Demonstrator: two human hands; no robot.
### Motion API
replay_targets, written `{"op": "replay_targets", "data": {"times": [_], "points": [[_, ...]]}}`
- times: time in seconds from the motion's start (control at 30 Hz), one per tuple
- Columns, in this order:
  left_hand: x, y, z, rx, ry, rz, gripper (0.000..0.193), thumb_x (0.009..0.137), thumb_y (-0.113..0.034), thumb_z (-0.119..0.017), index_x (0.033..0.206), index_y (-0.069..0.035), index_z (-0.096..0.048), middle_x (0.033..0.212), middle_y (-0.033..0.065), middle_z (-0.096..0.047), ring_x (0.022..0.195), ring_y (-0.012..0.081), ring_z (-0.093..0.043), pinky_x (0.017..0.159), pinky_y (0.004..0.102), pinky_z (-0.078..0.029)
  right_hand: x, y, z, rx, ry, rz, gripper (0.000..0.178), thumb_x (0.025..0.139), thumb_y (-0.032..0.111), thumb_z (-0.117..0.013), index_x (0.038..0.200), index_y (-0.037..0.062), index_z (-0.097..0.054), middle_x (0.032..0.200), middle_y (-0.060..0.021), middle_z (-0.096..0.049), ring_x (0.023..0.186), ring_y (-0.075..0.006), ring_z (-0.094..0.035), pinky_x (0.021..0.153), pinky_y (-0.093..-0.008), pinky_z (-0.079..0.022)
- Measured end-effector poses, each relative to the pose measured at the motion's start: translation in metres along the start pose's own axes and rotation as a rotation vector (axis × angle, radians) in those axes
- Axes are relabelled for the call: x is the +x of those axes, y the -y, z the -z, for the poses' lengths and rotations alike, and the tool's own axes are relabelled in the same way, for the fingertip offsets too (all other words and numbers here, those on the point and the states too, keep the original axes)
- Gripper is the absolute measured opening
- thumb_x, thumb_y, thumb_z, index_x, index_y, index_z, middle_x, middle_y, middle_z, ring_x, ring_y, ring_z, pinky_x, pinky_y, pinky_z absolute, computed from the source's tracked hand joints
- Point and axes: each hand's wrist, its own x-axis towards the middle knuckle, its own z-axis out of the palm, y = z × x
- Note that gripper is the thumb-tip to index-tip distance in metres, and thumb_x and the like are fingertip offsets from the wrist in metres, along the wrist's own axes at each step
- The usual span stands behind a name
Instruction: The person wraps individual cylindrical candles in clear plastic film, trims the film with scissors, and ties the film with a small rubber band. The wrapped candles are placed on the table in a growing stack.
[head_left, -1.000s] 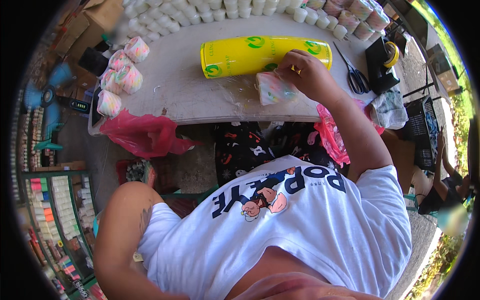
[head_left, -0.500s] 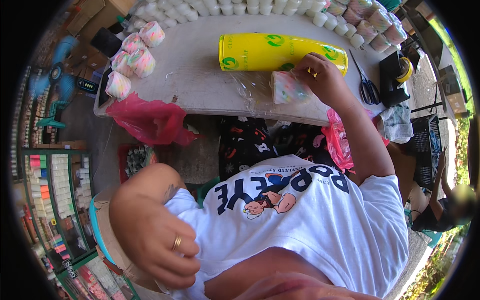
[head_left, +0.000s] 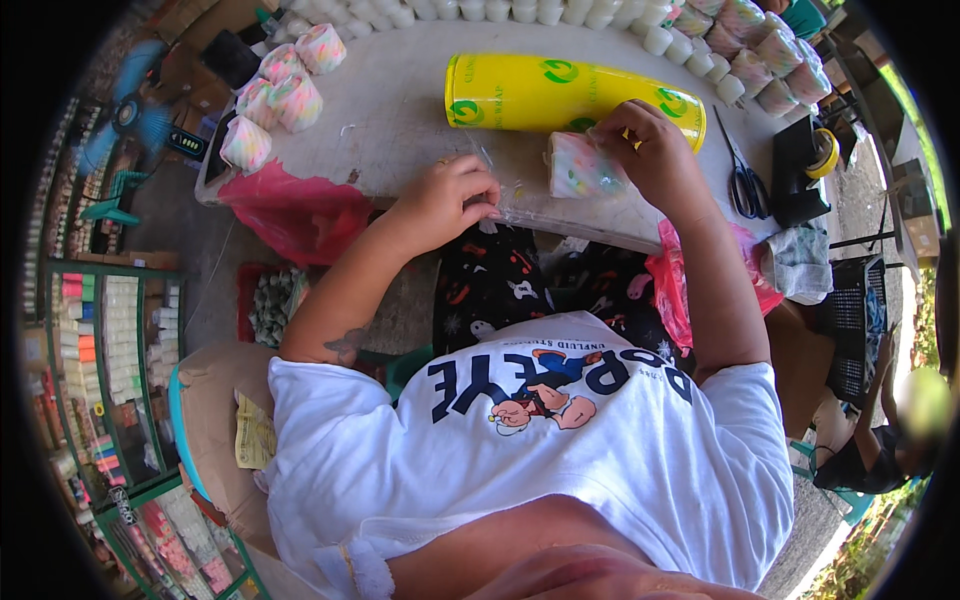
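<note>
A yellow roll of cling film lies across the table. Against its near side rests a white roll speckled with pastel colours, partly covered in clear film. My right hand grips the right end of that speckled roll from above, fingers bent. At the table's front edge, my left hand has thumb and fingers pinched on the loose edge of the clear film, which stretches toward the speckled roll.
Several wrapped speckled rolls stand at the left, others at the far right. White rolls line the back. Scissors lie right, beside a black tape dispenser. Pink plastic bags hang over the front edge. Another person sits far right.
My left hand has swung up from beside my body to the table's front edge and now pinches the film. My right hand stays on the speckled roll.
</note>
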Motion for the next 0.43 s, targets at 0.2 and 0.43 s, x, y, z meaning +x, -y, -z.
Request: {"op": "replay_targets", "data": {"times": [0.2,0.43], "points": [[-0.003,-0.014,0.009,-0.267,-0.077,0.004,0.015,0.082,0.004,-0.061,0.091,-0.003,-0.052,0.098,0.0076,-0.059,0.085,0.0163,-0.059,0.072,0.0274,-0.048,-0.001,0.0,-0.001,-0.009,-0.016,0.024,0.005,0.079,0.007,-0.066,0.08,0.0028,-0.063,0.081,-0.0121,-0.062,0.081,-0.0294,-0.06,0.071,-0.0369,-0.048],[-0.007,-0.007,0.013,-0.426,-0.022,0.077,0.013,0.092,0.003,-0.048,0.102,-0.005,-0.044,0.118,0.0137,-0.057,0.091,0.0139,-0.059,0.078,0.0266,-0.05,0.0,0.002,0.0,-0.003,-0.011,0.004,0.006,0.079,0.007,-0.066,0.08,0.0025,-0.062,0.081,-0.012,-0.062,0.08,-0.0292,-0.06,0.071,-0.0368,-0.048]]}}
